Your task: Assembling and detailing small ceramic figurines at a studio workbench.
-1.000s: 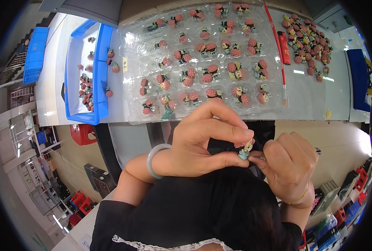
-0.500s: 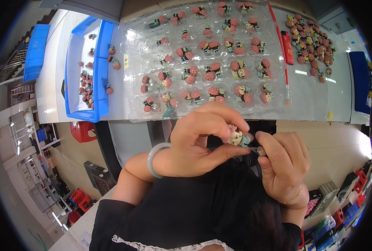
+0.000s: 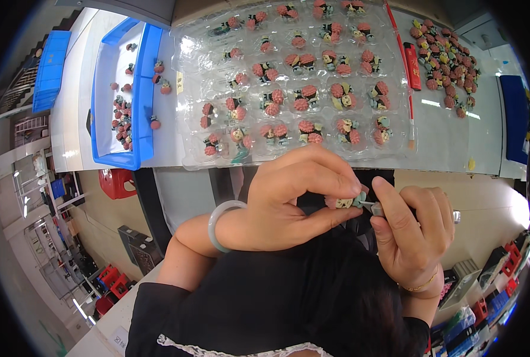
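Note:
Between the thumb and fingers of my left hand (image 3: 295, 202) is a small figurine (image 3: 341, 203) with pink hair, a cream face and a pale blue-green part, lying sideways. My right hand (image 3: 417, 238) pinches a small grey piece with a thin pale tip (image 3: 376, 208). That tip reaches the blue-green end of the figurine; whether it touches, I cannot tell. The rest of the piece is hidden in my right fingers. Both hands are held in front of the table edge, close to a clear plastic tray (image 3: 192, 65) whose compartments hold many similar pink-haired figurines.
On the left stands a blue bin (image 3: 146, 122) with small pink-topped pieces inside, and a few more lie beside it. A heap of figurines (image 3: 446, 65) covers the back right. Along the tray's right side lie a red-handled brush (image 3: 398, 41) and a red box (image 3: 413, 65).
My right hand has raised its index finger, and the grey piece's pale tip now meets the figurine's end. My left hand has turned the figurine more onto its side, blue-green end rightward.

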A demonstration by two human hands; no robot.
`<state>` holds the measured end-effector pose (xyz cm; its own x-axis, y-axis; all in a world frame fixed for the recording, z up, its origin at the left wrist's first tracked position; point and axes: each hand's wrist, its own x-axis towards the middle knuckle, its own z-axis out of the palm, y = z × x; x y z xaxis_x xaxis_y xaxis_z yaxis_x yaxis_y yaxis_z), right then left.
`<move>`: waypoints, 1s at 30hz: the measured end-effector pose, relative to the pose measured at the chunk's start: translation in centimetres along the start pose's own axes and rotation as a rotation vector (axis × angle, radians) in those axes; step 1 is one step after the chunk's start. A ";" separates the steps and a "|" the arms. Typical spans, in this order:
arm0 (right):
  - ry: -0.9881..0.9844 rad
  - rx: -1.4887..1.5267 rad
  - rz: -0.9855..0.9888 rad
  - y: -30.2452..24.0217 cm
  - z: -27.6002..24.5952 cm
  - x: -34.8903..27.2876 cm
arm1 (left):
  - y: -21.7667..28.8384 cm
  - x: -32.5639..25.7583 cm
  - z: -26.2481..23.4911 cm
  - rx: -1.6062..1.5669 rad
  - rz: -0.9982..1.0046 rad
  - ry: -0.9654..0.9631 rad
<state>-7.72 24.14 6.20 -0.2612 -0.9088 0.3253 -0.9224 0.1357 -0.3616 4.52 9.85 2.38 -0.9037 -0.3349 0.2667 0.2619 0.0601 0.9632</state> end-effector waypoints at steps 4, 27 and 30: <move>0.011 -0.027 -0.012 0.0 0.0 0.1 | 0.2 0.2 0.0 0.037 0.021 -0.009; 0.014 -0.062 0.011 -0.3 0.2 0.2 | 0.1 0.0 0.4 -0.180 -0.099 0.058; -0.010 -0.037 0.028 -0.2 0.3 0.3 | 0.0 0.0 0.4 -0.200 -0.104 0.064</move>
<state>-7.54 23.75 6.15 -0.2841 -0.9084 0.3066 -0.9249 0.1753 -0.3375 4.39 10.26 2.37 -0.9076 -0.3892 0.1572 0.2360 -0.1635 0.9579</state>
